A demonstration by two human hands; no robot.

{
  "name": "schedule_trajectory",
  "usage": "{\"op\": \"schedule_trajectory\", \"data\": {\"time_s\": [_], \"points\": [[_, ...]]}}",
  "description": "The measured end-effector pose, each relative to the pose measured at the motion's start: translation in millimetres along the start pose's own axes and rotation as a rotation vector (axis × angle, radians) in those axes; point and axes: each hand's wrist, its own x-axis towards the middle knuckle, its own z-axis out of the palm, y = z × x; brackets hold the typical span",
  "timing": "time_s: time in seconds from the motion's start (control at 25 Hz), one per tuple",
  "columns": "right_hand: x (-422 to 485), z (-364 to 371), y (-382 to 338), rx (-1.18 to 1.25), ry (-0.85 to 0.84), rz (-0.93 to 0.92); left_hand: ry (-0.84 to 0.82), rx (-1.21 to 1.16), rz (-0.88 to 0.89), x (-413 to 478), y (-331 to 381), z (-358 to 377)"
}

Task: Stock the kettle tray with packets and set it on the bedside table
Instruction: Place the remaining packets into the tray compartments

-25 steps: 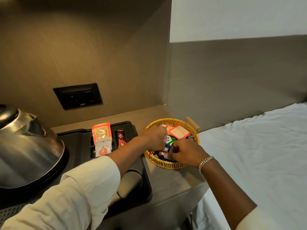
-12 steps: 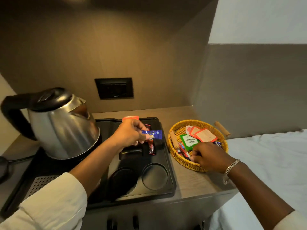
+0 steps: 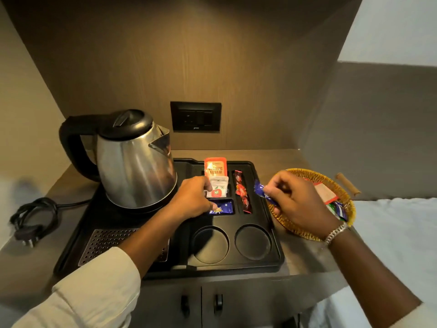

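Note:
The black kettle tray [image 3: 272,263] sits on the bedside table with a steel kettle [image 3: 134,166] on its left side. Its slots hold an orange tea packet [image 3: 215,168], a white packet [image 3: 218,187] and red stick sachets [image 3: 242,192]. My left hand [image 3: 191,200] rests low over the tray, its fingertips on the left end of a blue packet [image 3: 223,208] lying in the front slot. Above the tray's right edge, my right hand [image 3: 298,202] pinches a blue stick sachet [image 3: 260,189]. Behind that hand a wicker basket [image 3: 295,229] holds more packets, partly hidden.
Two round cup recesses [image 3: 210,245] lie at the tray's front. A coiled power cord [image 3: 33,218] lies at far left, and a wall socket [image 3: 195,116] sits behind the tray. A white bed [image 3: 390,245] borders the table on the right. Cabinet doors [image 3: 201,304] are below.
My left hand carried the blue packet from the basket down into the tray's front slot. My right hand lifted a blue stick sachet out of the basket. The view swung left.

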Motion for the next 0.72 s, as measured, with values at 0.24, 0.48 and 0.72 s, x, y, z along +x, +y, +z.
{"op": "schedule_trajectory", "data": {"time_s": [0.24,0.48,0.72], "points": [[17.2,65.1,-12.8,0.205,-0.142,0.102,-0.255,-0.674,0.059,-18.0,3.8,-0.1],[21.6,96.9,-13.0,0.14,-0.079,0.254,-0.123,-0.578,0.011,-19.2,-12.9,4.6],[22.3,102.7,-9.5,-0.065,0.068,0.303,0.194,-0.244,0.137,-40.4,-23.3,-0.5]]}}
